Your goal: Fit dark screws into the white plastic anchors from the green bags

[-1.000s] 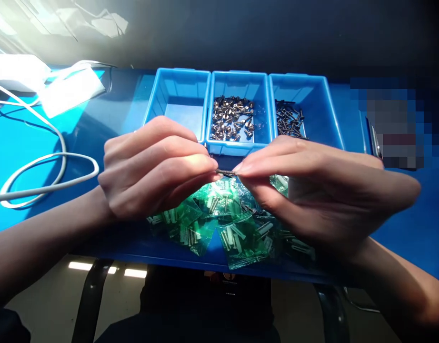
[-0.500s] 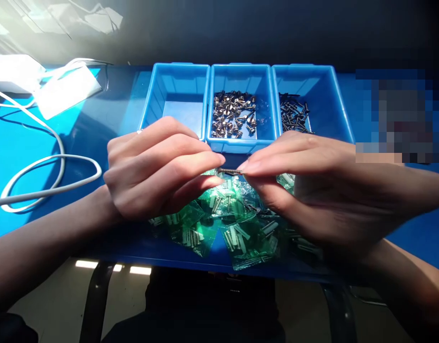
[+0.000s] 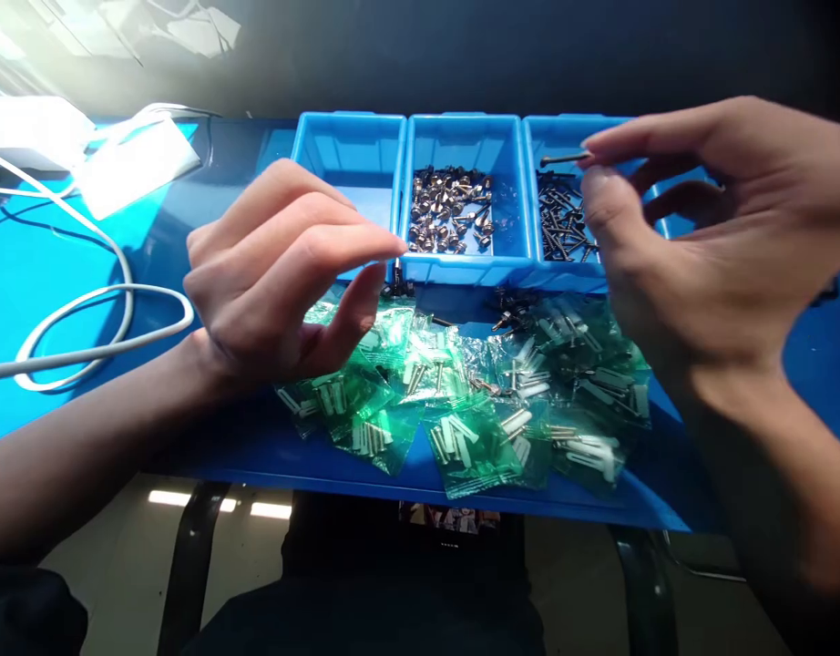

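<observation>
My right hand (image 3: 713, 182) is raised over the right blue bin (image 3: 529, 210), pinching a screw (image 3: 560, 159) between thumb and index finger. The screw points left, roughly level. Dark screws (image 3: 560, 219) lie in that bin beneath it. In front of the left bin (image 3: 348, 137), my left hand (image 3: 297, 264) hovers with its thumb and index fingertips slightly apart and nothing visible between them. Shiny hex-head screws (image 3: 447, 210) fill part of the middle bin (image 3: 465, 273), close to the left fingertips. Below lie several green-tinted clear packets (image 3: 471, 456) holding screws and white plugs.
Small dark hardware (image 3: 512, 305) lies between the bins and the packets. A white cable (image 3: 123, 301) loops over the blue table (image 3: 208, 437) at left, by a white box (image 3: 34, 132). The table's front edge runs just below the packets.
My right hand has moved up and right with a screw, from beside my left fingertips to above the right bin. My left hand has risen slightly, uncovering more packets.
</observation>
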The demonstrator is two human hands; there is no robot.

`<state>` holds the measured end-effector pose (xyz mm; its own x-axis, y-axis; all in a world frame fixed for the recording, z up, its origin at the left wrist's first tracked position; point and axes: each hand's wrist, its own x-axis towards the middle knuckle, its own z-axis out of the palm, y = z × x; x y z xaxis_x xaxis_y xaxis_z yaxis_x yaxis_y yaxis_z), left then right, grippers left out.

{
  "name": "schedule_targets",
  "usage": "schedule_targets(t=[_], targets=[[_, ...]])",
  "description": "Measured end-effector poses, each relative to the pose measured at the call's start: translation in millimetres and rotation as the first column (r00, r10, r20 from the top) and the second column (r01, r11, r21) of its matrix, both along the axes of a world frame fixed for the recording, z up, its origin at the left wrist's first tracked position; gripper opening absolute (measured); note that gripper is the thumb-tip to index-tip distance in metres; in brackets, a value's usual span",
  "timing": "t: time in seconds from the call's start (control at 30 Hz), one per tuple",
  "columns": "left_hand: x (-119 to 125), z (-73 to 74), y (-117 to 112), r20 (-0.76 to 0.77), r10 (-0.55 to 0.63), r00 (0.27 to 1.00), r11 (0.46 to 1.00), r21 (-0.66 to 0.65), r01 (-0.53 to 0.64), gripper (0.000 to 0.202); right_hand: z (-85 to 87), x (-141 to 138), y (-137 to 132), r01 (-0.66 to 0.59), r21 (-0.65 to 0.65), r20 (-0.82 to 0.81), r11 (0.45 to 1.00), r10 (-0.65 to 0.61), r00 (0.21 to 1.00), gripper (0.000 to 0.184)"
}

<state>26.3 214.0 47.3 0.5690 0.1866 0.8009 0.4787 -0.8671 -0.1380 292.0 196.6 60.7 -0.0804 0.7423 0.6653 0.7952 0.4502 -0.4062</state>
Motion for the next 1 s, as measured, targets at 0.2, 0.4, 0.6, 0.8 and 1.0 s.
schedule_targets(t=[0.2, 0.4, 0.6, 0.8, 1.0], targets=[[2.2, -3.2, -1.5, 0.040, 0.022, 0.999, 0.999, -0.050, -0.020, 0.020, -12.1, -7.0, -4.0, -0.449, 0.032, 0.342, 0.893, 0.413, 0.844, 0.029], [4.4, -9.5, -3.1, 0.074, 0.118, 0.990, 0.991, -0.079, -0.112, 0.035, -25.9, -17.2, -7.7, -0.466, -0.196, 0.510, 0.862, 0.496, 0.703, 0.022], [-0.4, -7.5, -0.5, 0.054, 0.094, 0.994, 0.991, -0.105, -0.088, 0.020, -24.4, -14.9, -7.2, -0.483, -0.245, 0.496, 0.841, 0.536, 0.683, 0.022], [-3.8, -4.7, -1.8, 0.031, 0.080, 0.996, 0.991, -0.108, -0.076, 0.028, -22.5, -19.4, -10.0, -0.440, -0.253, 0.573, 0.862, 0.500, 0.649, 0.024], [-2.3, -3.7, -0.5, 0.017, 0.052, 0.998, 0.995, -0.083, -0.051, 0.023, -20.6, -19.6, -13.2, -0.469, -0.061, 0.589, 0.881, 0.412, 0.696, 0.027]])
